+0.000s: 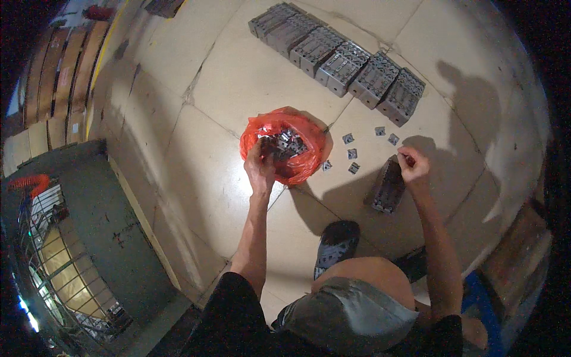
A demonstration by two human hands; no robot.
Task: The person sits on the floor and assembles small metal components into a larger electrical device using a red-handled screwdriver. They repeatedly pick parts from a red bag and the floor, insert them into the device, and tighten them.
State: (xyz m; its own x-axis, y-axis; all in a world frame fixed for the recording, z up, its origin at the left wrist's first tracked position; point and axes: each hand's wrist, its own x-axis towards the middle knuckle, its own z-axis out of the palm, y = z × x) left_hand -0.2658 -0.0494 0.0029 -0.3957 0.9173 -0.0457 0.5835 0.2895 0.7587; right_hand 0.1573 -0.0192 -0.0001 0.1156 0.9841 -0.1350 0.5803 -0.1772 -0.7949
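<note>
A red plastic bag (315,149) lies open on the tiled floor, holding many small shiny metal pieces (289,144). My left hand (260,168) reaches over the bag's left rim, its fingers bent inward among the pieces; what they grip is hidden. On the right, my right hand (415,169) is closed in a pinch above the far end of a dark metal block (388,189). Anything between those fingertips is too small to make out. Several small square metal plates (351,154) lie loose between bag and block.
A slanting row of grey metal blocks (339,65) stands at the far side. My shoe (337,245) is close below the bag. Left are a dark green machine or bench side (113,226), a wire guard (71,268) and stacked brown boxes (59,71). A brown board-like object (517,256) is at right.
</note>
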